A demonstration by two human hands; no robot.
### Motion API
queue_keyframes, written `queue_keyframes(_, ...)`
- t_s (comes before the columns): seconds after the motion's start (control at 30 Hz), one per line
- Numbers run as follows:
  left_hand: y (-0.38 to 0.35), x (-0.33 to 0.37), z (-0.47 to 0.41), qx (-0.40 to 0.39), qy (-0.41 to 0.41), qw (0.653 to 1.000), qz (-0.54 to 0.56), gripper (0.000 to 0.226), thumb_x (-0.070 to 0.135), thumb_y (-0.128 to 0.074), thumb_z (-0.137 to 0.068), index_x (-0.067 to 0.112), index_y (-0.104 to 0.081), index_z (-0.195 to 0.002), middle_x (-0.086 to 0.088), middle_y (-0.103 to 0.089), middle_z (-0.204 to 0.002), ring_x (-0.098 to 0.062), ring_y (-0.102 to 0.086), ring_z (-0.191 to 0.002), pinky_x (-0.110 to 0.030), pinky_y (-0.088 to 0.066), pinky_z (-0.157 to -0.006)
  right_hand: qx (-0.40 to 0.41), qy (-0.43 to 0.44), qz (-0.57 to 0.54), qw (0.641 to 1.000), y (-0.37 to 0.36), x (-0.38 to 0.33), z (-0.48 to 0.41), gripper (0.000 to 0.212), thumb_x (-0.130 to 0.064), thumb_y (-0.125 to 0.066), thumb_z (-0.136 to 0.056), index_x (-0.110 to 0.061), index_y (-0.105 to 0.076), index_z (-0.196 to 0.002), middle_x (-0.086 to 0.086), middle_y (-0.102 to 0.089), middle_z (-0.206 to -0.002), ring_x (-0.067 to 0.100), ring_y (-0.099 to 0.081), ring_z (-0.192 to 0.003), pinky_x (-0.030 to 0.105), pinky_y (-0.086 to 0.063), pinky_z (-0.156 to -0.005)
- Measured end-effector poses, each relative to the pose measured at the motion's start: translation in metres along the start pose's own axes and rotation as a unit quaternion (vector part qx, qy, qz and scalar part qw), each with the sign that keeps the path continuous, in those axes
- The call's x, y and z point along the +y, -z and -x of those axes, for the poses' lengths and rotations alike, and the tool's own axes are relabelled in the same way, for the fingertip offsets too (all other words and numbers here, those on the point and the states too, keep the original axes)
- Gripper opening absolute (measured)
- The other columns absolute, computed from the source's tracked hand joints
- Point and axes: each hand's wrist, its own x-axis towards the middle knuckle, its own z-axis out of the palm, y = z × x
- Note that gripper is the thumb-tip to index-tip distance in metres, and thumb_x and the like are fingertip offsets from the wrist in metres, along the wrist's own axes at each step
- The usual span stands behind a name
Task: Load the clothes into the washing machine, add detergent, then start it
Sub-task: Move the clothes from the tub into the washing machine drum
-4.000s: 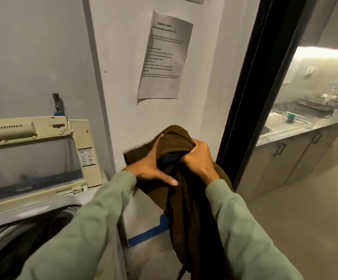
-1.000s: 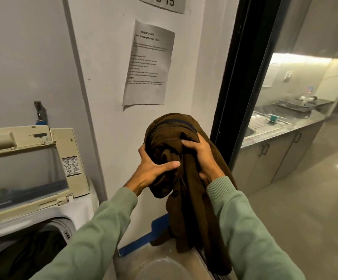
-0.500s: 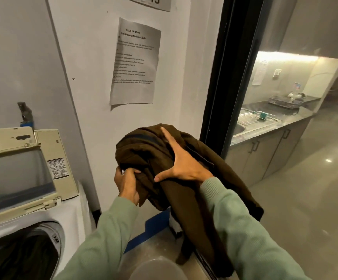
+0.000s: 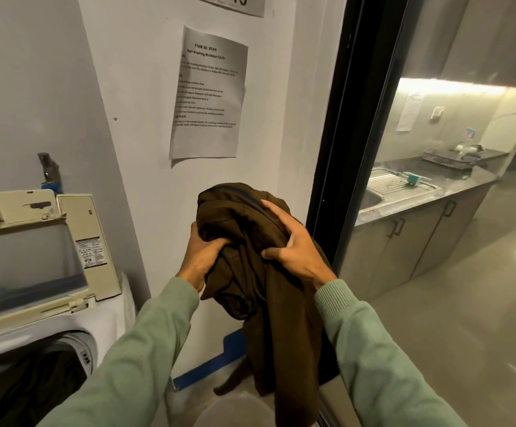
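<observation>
A dark brown garment [image 4: 250, 272] is bunched up in front of me, its lower part hanging toward the floor. My left hand [image 4: 202, 260] grips its left side from below. My right hand [image 4: 293, 245] clutches the cloth on its right, fingers curled into the folds. At the lower left stands the top-loading washing machine [image 4: 105, 315] with its cream lid [image 4: 31, 251] raised. Dark clothing [image 4: 28, 383] lies in the drum. No detergent is in view.
A printed sheet [image 4: 208, 94] hangs on the grey wall ahead. A black door frame [image 4: 352, 143] stands right of the garment, with a kitchen counter and sink [image 4: 401, 186] beyond it. Blue tape [image 4: 213, 362] marks the floor. A pale round container rim [image 4: 238, 408] shows at the bottom.
Half a second ago my right hand lay flat and spread on the garment; now it has closed into the cloth. My left hand has shifted up and right, gathering the garment tighter.
</observation>
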Motion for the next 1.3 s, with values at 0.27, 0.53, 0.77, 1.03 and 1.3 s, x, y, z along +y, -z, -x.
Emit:
queue_keyframes(0.27, -0.013, 0.000, 0.005, 0.144, -0.013, 0.986, 0.085, 0.035, 0.000, -0.051, -0.088, 0.031, -0.066, -0.093, -0.011, -0.067, -0.100, -0.029, -0.064, -0.089, -0.040, -0.058, -0.080, -0.036, -0.023, -0.004, 0.999, 0.024, 0.011, 0.010, 0.108, -0.004, -0.082, -0.070, -0.033, -0.018, -0.152, -0.008, -0.042, -0.147, 0.003, -0.043, -0.131, 0.021, -0.033, -0.109)
queue_keyframes(0.53, -0.015, 0.024, 0.022, 0.166, -0.061, 0.976, 0.125, 0.022, 0.004, -0.049, -0.095, 0.016, -0.066, -0.104, -0.002, -0.062, -0.086, -0.015, -0.056, -0.074, -0.023, -0.051, -0.061, -0.088, -0.106, 0.182, 0.974, 0.022, 0.066, 0.055, 0.146, -0.059, -0.088, -0.046, -0.051, 0.022, -0.143, -0.013, 0.004, -0.161, 0.019, -0.005, -0.148, 0.060, 0.003, -0.117)
queue_keyframes(0.77, 0.015, 0.035, 0.042, 0.218, -0.038, 0.951, 0.217, 0.022, 0.015, -0.057, -0.091, 0.026, -0.074, -0.082, -0.008, -0.069, -0.094, -0.026, -0.062, -0.091, -0.039, -0.058, -0.082, 0.125, -0.199, 0.126, 0.964, -0.022, 0.118, 0.086, 0.151, -0.072, -0.082, -0.038, -0.043, 0.017, -0.147, -0.011, 0.004, -0.161, 0.021, -0.011, -0.146, 0.060, -0.006, -0.116)
queue_keyframes(1.03, 0.090, 0.064, 0.080, 0.147, 0.055, 0.930, 0.332, 0.053, 0.054, -0.058, -0.085, 0.016, -0.067, -0.122, -0.016, -0.069, -0.114, -0.034, -0.063, -0.107, -0.052, -0.051, -0.092, 0.019, -0.228, -0.327, 0.917, -0.109, 0.070, 0.033, 0.064, -0.051, -0.063, -0.087, -0.020, -0.043, -0.138, 0.010, -0.056, -0.134, 0.025, -0.060, -0.110, 0.034, -0.054, -0.092)
queue_keyframes(1.3, 0.222, 0.110, 0.141, 0.159, -0.001, 0.941, 0.299, 0.058, 0.060, -0.041, -0.094, 0.016, -0.067, -0.121, -0.014, -0.071, -0.103, -0.029, -0.064, -0.094, -0.040, -0.058, -0.077, 0.050, -0.283, -0.466, 0.837, -0.248, -0.004, -0.004, 0.064, -0.053, -0.064, -0.079, -0.016, -0.055, -0.130, 0.014, -0.066, -0.119, 0.033, -0.062, -0.108, 0.041, -0.054, -0.084)
